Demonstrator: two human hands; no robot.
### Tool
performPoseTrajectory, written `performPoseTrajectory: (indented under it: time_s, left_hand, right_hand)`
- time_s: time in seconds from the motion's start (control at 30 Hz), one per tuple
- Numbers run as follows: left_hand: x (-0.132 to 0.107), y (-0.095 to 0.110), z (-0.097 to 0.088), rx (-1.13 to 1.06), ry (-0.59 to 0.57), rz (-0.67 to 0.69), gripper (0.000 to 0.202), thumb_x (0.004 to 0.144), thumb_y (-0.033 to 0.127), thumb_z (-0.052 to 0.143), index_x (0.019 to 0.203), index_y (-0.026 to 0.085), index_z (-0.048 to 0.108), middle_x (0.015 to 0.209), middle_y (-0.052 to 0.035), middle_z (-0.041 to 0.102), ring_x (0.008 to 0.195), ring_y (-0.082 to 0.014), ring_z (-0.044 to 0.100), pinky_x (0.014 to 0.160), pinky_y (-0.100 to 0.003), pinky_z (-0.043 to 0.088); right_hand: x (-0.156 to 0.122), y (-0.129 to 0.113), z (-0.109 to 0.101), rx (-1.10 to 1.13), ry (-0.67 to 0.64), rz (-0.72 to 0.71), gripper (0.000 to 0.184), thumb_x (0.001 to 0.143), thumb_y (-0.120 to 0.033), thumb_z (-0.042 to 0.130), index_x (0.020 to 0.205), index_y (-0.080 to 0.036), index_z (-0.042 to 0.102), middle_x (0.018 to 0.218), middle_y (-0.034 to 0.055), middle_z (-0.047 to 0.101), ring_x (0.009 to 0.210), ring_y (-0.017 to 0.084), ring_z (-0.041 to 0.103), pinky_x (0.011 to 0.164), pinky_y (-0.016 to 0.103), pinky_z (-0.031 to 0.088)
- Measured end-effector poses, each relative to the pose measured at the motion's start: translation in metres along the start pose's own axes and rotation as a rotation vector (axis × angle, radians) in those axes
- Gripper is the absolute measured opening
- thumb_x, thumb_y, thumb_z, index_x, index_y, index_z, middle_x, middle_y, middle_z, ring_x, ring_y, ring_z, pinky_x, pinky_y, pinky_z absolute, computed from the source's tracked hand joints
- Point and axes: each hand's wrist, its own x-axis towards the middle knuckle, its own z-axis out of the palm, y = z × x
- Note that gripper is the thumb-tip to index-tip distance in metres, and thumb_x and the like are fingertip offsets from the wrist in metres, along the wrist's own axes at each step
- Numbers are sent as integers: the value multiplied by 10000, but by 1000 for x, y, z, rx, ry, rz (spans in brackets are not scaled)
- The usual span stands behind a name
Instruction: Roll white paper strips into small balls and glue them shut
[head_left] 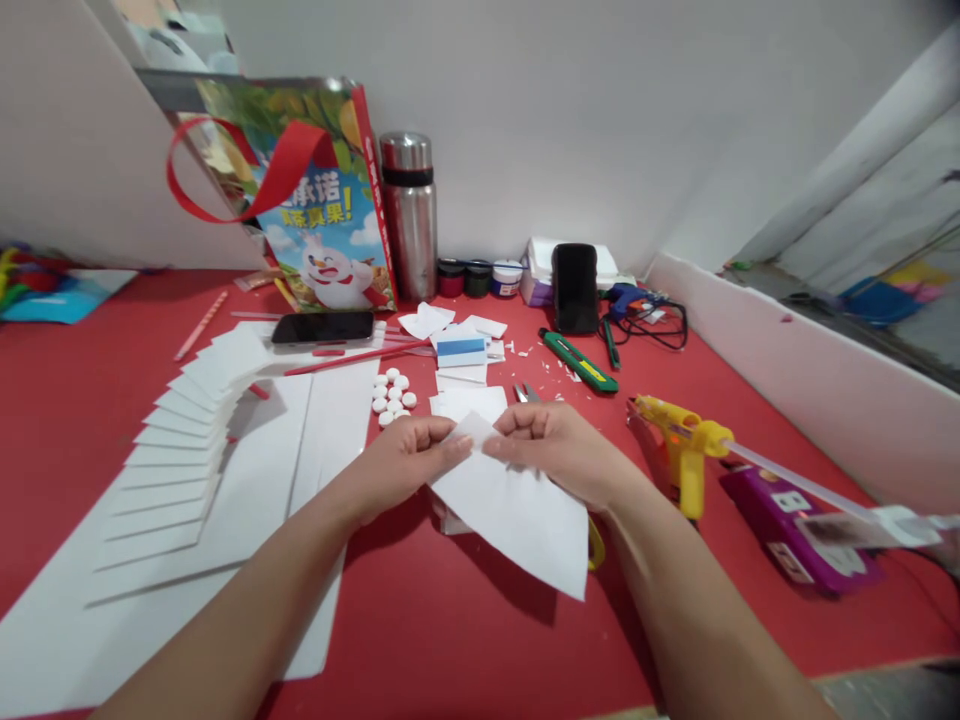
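Note:
A sheet of white paper [525, 525] hangs between my two hands, its far corner pinched and its near part sloping down toward me. My left hand [416, 455] is closed on the left side of that corner, thumb on top. On the right side, my right hand [551, 450] grips the same sheet between thumb and curled fingers. Beneath and beyond the hands lie more white paper pieces [469, 402]. Metal tips of a tool [525, 393] stick out past my right hand, and a yellow loop [596, 545] shows under the sheet. Several round white pieces [394, 393] sit left of the hands.
A curved staircase-like white model [176, 440] covers the left. Right of me are a yellow glue gun [682, 440], a purple box [795, 530] and a green utility knife [577, 360]. A steel flask [411, 220], a gift bag [322, 220] and a phone [322, 327] stand or lie behind.

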Motion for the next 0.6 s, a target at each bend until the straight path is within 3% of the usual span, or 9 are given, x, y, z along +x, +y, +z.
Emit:
performPoseTrajectory:
  time_s: [0.1, 0.23, 0.33, 0.5, 0.6]
  left_hand:
    - [2, 0, 1, 7, -14, 20, 347, 874, 475, 705, 962, 144, 646, 631, -51, 714, 443, -157, 641, 463, -254, 523]
    - [1, 3, 1, 28, 51, 56, 333, 898, 458, 682, 980, 138, 641, 497, 14, 620, 355, -96, 529, 374, -177, 390]
    - [1, 4, -1, 23, 105, 102, 325, 864, 435, 733, 953, 131, 656, 544, 40, 597, 345, -50, 469, 348, -158, 308]
    - [4, 1, -11, -78, 129, 201, 226, 878, 348, 736, 953, 144, 675, 601, 41, 592, 403, -37, 477, 383, -153, 319]
    - [6, -3, -16, -128, 145, 249, 184, 887, 294, 728, 1000, 152, 696, 594, 32, 604, 453, -49, 507, 447, -158, 378]
  right_hand:
    - [2, 3, -1, 42, 84, -9, 260, 719, -354, 827, 766, -168, 652, 600, -20, 656, 479, 86, 561, 450, 194, 408]
    - [3, 7, -2, 101, -45, 16, 345, 746, -387, 818, 967, -197, 635, 745, 10, 733, 546, 135, 654, 488, 228, 485]
    - [2, 7, 0, 125, -88, 9, 425, 723, -392, 845, 1027, -210, 610, 785, 10, 749, 582, 151, 690, 519, 237, 521]
    - [2, 3, 3, 299, -37, -30, 526, 690, -319, 869, 1147, -228, 625, 818, -3, 768, 596, 150, 703, 542, 249, 545]
    - [4, 2, 3, 422, -16, -27, 500, 661, -264, 874, 1124, -211, 691, 830, 9, 775, 643, 150, 711, 587, 256, 554]
